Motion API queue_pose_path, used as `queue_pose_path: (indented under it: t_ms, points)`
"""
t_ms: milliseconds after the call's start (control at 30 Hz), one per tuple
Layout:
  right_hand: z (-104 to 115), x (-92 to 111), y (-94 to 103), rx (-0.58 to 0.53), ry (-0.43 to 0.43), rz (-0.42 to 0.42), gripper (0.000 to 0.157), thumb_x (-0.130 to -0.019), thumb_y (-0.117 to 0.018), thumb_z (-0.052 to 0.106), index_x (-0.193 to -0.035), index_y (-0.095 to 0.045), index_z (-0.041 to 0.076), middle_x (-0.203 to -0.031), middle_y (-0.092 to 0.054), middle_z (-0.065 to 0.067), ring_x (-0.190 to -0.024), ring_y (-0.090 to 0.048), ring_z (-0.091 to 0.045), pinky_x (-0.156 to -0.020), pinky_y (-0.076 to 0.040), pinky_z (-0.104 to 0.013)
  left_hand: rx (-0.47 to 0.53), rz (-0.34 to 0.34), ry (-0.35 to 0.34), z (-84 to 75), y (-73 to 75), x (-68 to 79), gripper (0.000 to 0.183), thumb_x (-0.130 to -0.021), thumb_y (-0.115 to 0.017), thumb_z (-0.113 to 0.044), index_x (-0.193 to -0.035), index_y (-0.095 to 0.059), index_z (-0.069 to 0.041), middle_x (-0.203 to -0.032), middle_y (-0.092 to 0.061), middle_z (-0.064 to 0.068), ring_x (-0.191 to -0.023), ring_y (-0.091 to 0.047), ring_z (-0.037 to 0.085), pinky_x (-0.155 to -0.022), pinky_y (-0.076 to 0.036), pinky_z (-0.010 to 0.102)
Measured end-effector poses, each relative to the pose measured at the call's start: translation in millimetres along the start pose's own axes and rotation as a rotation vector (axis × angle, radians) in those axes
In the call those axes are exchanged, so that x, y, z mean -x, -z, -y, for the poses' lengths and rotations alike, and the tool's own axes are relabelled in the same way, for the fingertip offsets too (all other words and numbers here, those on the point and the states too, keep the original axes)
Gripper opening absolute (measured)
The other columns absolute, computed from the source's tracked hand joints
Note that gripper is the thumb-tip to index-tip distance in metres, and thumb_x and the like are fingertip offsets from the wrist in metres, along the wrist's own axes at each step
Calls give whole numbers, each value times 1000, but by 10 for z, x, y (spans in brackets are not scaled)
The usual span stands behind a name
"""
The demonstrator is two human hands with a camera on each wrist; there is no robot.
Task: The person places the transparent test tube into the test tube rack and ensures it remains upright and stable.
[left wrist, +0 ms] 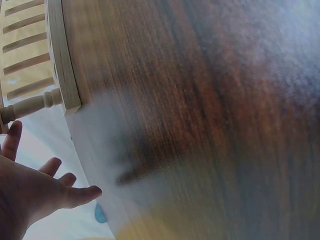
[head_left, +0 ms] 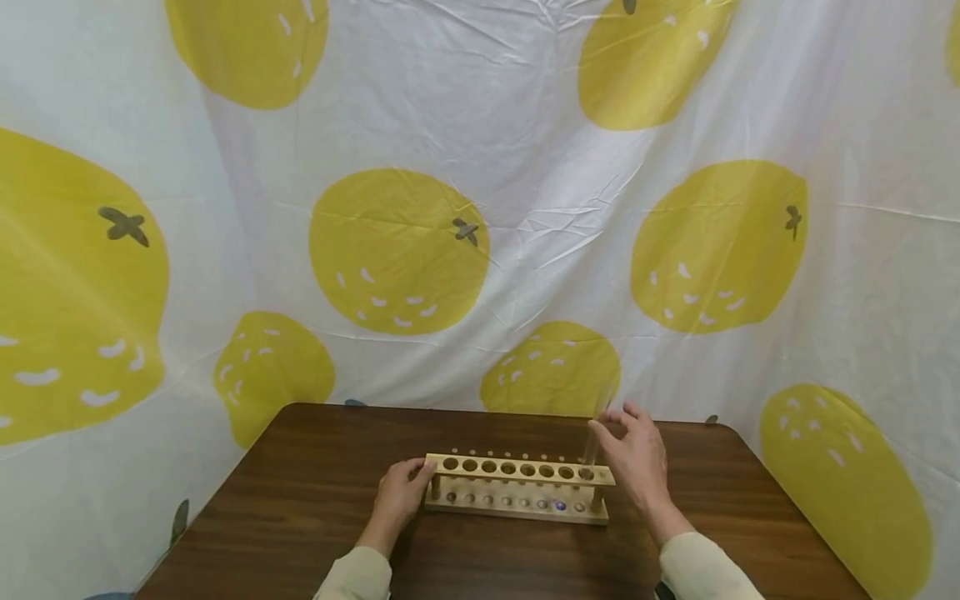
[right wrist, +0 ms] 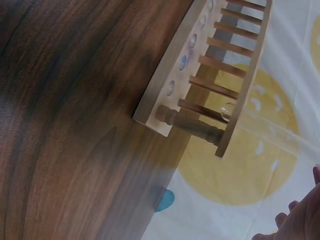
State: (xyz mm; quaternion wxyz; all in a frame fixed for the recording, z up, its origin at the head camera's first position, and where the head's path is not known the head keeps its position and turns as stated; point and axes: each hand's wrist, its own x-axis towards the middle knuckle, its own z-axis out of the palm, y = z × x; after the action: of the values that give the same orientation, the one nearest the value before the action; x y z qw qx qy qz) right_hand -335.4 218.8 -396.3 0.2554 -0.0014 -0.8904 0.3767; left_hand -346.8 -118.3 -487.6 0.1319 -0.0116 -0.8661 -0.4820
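A wooden test tube rack point(head_left: 517, 471) stands on the table, with a row of round holes in its upper board. My left hand point(head_left: 402, 497) holds the left end of that upper board between thumb and finger; its other fingers point(left wrist: 80, 197) are spread loosely in the left wrist view. With thumb and fingertips my right hand point(head_left: 636, 454) pinches a clear glass test tube point(head_left: 592, 446) above the rack's right end. The tube's rounded bottom point(right wrist: 227, 111) pokes just below the rightmost hole, and the tube leans slightly. Fingers of the right hand point(right wrist: 300, 217) show only partly in the right wrist view.
Dark wood-grain table point(head_left: 330, 467) lies under the rack. Behind it hangs a white cloth point(head_left: 540, 250) printed with yellow fruit. The rack's lower board point(head_left: 517, 512) has small round recesses, one of them blue-violet. A row of short pegs point(head_left: 508, 455) runs along its back.
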Motion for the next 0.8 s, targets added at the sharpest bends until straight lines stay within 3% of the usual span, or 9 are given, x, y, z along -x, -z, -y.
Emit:
queue_pose_path:
  t_ms: [300, 533, 800]
  points:
    - [-107, 74, -46, 38, -4, 64, 38, -95, -67, 35, -118, -71, 5, -147, -42, -27, -133, -39, -48, -106, -31, -62, -1, -27, -38, 30, -8, 25, 57, -100, -55, -50, -116, -70, 2, -119, -63, 26, -116, -53, 48, -96, -41, 61]
    - [-194, 123, -95, 63, -6, 82, 37, -94, -69, 35, -116, -72, 5, -145, -44, -29, -131, -40, -50, -104, -32, -64, 15, 3, 12, 17, 1, -6, 43, -100, -60, -37, -118, -70, 1, -124, -62, 25, -122, -51, 46, -101, -39, 59]
    - [-264, 171, -172, 55, -24, 93, 38, -93, -70, 36, -116, -72, 6, -145, -45, -28, -131, -41, -51, -103, -33, -65, 15, 10, 14, 12, 1, -9, 41, -101, -59, -35, -119, -69, 1, -125, -62, 24, -122, -52, 45, -102, -40, 58]
